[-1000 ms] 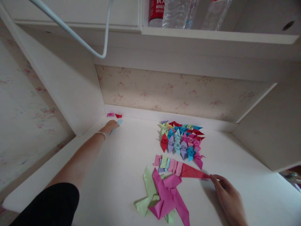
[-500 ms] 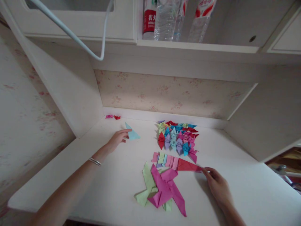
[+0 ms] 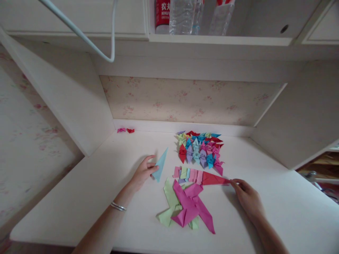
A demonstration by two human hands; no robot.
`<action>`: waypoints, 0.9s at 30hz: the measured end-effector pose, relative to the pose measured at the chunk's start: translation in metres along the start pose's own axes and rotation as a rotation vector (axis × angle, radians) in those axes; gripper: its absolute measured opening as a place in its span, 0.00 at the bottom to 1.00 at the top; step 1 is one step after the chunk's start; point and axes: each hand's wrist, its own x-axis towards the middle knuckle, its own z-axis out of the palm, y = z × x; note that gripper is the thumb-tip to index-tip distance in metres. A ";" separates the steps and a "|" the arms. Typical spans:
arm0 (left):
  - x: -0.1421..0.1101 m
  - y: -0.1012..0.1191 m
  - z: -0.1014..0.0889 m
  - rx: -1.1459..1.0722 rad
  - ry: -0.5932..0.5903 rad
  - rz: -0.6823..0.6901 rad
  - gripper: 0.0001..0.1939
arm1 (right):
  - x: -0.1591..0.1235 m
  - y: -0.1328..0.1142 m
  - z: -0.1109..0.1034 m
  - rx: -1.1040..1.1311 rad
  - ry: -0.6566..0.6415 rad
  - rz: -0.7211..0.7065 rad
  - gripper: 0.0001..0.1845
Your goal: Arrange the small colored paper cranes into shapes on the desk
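Head view: white table (image 3: 66, 197), smooth, flat, bearing several groups of coloured paper. Magenta folded piece (image 3: 188, 208), broad, matt, crisply creased, lying across a pale green folded piece (image 3: 166, 215) with long flaps. Cluster of small folded papers (image 3: 196, 155), multicoloured, pointed, packed in rows; folding here judged complete. Right hand (image 3: 247, 197), fingertips pinching the narrow tip of a red wedge (image 3: 212, 178), flat and tapering. Left hand (image 3: 143, 171), thumb and fingers closed on a pale-blue triangle (image 3: 160, 165), thin, slender, plain-sided, near the cluster and apart from every group; judged the one loose item left to deal with. Row of paper strips (image 3: 194, 175), pink, green, blue, side by side, meeting the wedge's wide end. Two small folded papers (image 3: 130, 130), pink and red, at the back edge.
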 end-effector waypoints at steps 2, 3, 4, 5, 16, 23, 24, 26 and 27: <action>0.001 -0.002 -0.002 -0.002 0.001 -0.020 0.28 | -0.001 -0.001 0.000 -0.004 0.013 0.007 0.29; 0.001 -0.003 -0.003 0.005 0.001 -0.031 0.25 | -0.001 -0.001 0.000 -0.007 0.019 0.014 0.29; 0.001 -0.003 -0.004 0.013 -0.004 -0.044 0.23 | -0.001 -0.001 0.000 -0.009 0.022 0.018 0.29; 0.000 -0.003 -0.005 0.021 -0.007 -0.057 0.22 | -0.002 -0.002 0.000 -0.009 0.023 0.019 0.29; -0.004 0.000 -0.011 0.077 -0.155 -0.039 0.24 | -0.012 -0.012 0.002 0.000 0.071 0.006 0.27; -0.006 0.007 -0.007 0.078 -0.135 -0.059 0.25 | -0.049 -0.104 0.053 0.497 -0.267 -0.139 0.22; -0.007 0.008 -0.006 0.077 -0.136 -0.060 0.25 | -0.053 -0.121 0.063 0.544 -0.368 -0.110 0.23; -0.009 0.010 -0.005 0.072 -0.148 -0.061 0.26 | -0.056 -0.150 0.085 0.613 -0.521 -0.071 0.26; -0.010 0.010 -0.004 0.069 -0.153 -0.062 0.26 | -0.055 -0.160 0.095 0.637 -0.569 -0.053 0.27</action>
